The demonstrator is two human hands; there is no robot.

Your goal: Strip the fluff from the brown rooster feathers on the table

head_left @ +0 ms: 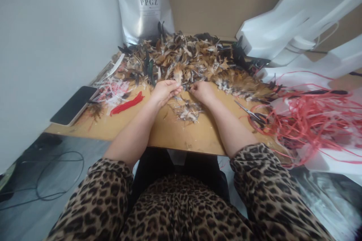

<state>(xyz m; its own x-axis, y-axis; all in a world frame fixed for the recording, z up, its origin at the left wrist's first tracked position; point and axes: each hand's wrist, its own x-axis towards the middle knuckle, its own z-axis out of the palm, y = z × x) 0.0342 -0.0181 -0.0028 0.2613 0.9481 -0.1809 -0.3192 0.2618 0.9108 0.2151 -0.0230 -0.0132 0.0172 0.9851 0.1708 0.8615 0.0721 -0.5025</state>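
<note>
A pale wall (70,26) rises left of the wooden surface (203,135); a brown panel (206,3) stands behind; the floor (56,173) is grey.

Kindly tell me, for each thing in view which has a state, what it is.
Left hand: closed, pinching a feather
Right hand: closed, contents unclear
Feather pile: heaped loosely
Phone: face up, screen dark
Scissors: lying down, blades apparently closed
Red strings: bundled
Pink ribbons: tangled
Black cable: looped

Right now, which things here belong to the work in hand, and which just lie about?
Likely for the work:
- small pale-brown feather tuft in left hand
- brown-black feather pile
- black-handled metal scissors
- bright red string bundle

Likely lying about:
- flat black phone
- silver printed plastic bag
</note>
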